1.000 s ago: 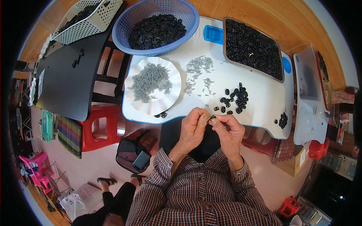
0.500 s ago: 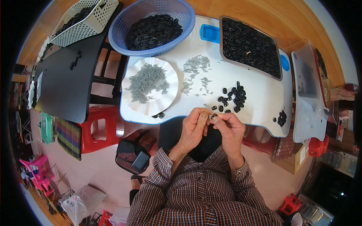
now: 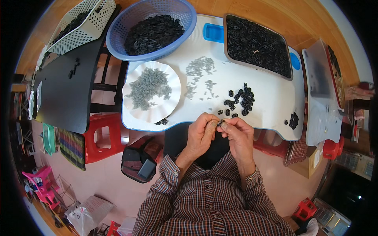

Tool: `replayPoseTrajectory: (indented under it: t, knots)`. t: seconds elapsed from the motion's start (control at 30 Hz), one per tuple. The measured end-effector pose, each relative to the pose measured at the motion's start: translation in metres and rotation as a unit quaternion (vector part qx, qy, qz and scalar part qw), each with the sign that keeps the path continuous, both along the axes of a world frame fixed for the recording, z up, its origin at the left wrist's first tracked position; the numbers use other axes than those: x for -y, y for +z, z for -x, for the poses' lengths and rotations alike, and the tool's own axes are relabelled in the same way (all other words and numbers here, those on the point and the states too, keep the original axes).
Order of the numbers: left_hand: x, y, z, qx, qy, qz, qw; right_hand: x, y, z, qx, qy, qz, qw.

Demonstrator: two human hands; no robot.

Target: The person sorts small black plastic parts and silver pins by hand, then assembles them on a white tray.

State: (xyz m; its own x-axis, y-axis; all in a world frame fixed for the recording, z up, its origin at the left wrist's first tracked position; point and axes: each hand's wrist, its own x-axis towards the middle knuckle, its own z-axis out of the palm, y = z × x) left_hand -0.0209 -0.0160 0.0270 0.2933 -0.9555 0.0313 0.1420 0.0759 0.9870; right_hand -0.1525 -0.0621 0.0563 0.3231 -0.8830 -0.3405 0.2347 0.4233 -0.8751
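Observation:
Just past the front edge of the white table (image 3: 157,126), my two hands meet over my lap. Between thumb and fingers my right hand (image 3: 238,138) pinches a small black plastic piece (image 3: 221,122). My left hand (image 3: 201,135) is closed too, its fingertips touching or nearly touching that piece; whatever they grip is hidden. Loose black oval pieces (image 3: 246,100) lie in a cluster beyond my right hand. Small grey translucent pins (image 3: 200,66) are scattered on the tabletop, and more are heaped (image 3: 149,87) on a white wavy-rimmed plate (image 3: 173,98) at the left.
A blue basket (image 3: 189,27) and a metal tray (image 3: 292,74), both full of black pieces, stand at the back. A blue dish (image 3: 213,33) sits between them. Left is a black table (image 3: 65,98) with a white basket (image 3: 94,27). Red stools (image 3: 103,135) stand below.
The view has shifted slightly, so the table appears a little further left. My fingertips have drawn closer together around the black piece.

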Motion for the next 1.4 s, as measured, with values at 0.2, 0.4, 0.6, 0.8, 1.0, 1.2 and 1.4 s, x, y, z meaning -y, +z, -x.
replayPoseTrajectory:
  t: [0.2,0.4,0.6,0.8,1.0,1.2,1.4]
  knots:
    - [0.002,0.001,0.003,0.003,0.012,0.015,1.000,0.002,-0.002,0.003,0.024,0.013,-0.032,0.999]
    - [0.002,-0.003,0.006,0.002,0.023,-0.007,1.000,-0.001,0.004,-0.001,-0.029,0.004,0.021,0.999]
    - [0.002,-0.004,0.010,0.025,0.039,-0.019,0.999,-0.008,0.006,-0.002,-0.149,-0.006,0.136,0.979]
    - [-0.001,-0.008,0.018,0.080,0.038,-0.025,0.996,-0.011,0.006,0.002,-0.241,0.012,0.251,0.937]
    - [-0.003,-0.016,0.030,0.004,0.009,-0.040,0.999,-0.013,0.003,0.015,-0.256,0.011,0.219,0.941]
    - [0.006,-0.003,0.031,-0.036,-0.001,-0.083,0.996,-0.009,-0.002,0.019,-0.165,-0.049,0.114,0.978]
    - [0.023,-0.014,0.016,0.258,0.069,0.010,0.964,-0.008,-0.010,0.038,-0.179,-0.040,0.095,0.978]
